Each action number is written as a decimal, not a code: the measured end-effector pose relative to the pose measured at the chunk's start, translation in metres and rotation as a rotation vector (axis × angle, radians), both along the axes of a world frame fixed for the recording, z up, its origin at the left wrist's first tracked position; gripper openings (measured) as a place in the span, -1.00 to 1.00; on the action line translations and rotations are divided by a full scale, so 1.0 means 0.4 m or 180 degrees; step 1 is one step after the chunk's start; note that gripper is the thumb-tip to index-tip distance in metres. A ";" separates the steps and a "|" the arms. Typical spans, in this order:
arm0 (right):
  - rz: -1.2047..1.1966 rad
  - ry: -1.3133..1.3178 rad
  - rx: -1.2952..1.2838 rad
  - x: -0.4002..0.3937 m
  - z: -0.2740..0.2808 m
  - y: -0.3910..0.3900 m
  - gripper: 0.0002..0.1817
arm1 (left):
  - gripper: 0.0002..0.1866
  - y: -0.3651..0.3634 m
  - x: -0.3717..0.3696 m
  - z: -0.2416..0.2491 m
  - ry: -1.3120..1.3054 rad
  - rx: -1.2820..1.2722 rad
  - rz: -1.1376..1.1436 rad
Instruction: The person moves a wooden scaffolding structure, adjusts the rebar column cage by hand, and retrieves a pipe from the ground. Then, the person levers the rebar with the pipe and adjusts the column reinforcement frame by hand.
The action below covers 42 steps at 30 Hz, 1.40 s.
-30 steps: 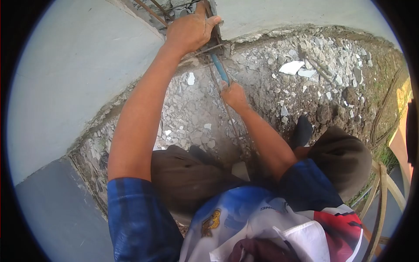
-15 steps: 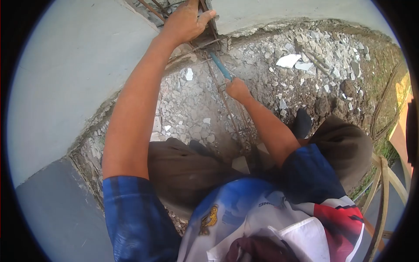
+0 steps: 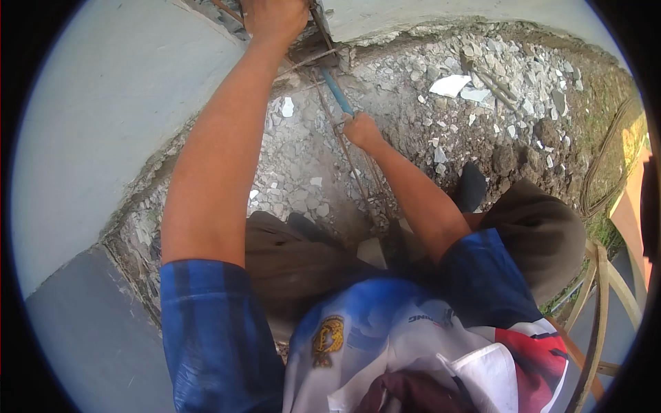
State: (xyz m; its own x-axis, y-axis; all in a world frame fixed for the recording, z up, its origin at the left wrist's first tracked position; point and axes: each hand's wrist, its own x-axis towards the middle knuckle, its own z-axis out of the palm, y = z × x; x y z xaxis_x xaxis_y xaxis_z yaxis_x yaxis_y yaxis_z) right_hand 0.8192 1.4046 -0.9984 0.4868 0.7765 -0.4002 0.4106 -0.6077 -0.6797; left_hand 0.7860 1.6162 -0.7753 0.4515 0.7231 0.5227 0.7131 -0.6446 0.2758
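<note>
Gripping: right hand [image 3: 363,131], fingers clamped on blue-handled metal tool [image 3: 337,92]; left hand [image 3: 275,17], fingers closed around rusty steel rebar [image 3: 318,24] over grey broken-concrete rubble [image 3: 296,172].

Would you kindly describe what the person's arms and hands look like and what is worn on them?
Both arms are bare from above the elbow down. Each wears a short sleeve in dark blue with a faint plaid pattern, the left sleeve and the right sleeve. The left hand and the right hand are ungloved; no watch, ring or bracelet shows.
</note>
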 end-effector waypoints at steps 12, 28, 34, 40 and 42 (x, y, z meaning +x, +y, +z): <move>0.0072 0.0144 0.0047 0.010 -0.015 0.029 -0.51 | -0.74 0.047 0.020 -0.037 -0.0140 0.0053 0.0262; -0.0108 -0.0154 -0.0085 -0.033 0.086 -0.040 -0.49 | -0.70 0.056 0.006 -0.060 0.0035 0.0101 0.0084; -0.0082 -0.0152 -0.0092 -0.022 0.108 -0.049 -0.45 | -0.69 0.035 0.008 -0.031 0.0013 -0.0202 0.0232; 0.0174 -0.0339 0.0108 0.023 0.141 -0.122 -0.45 | -0.65 0.052 0.012 -0.019 0.0364 -0.0182 0.0091; 0.0660 -0.0302 -0.0174 0.136 0.150 -0.187 -0.43 | -0.65 0.024 0.004 0.012 0.0312 -0.0162 0.0006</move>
State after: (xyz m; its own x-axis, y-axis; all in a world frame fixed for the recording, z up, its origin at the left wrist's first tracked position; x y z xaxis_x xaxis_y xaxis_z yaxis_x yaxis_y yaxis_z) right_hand 0.8738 1.3296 -0.9384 0.3565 0.8422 -0.4045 0.5910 -0.5386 -0.6005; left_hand 0.7877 1.6258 -0.7706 0.4974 0.7484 0.4387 0.7394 -0.6302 0.2369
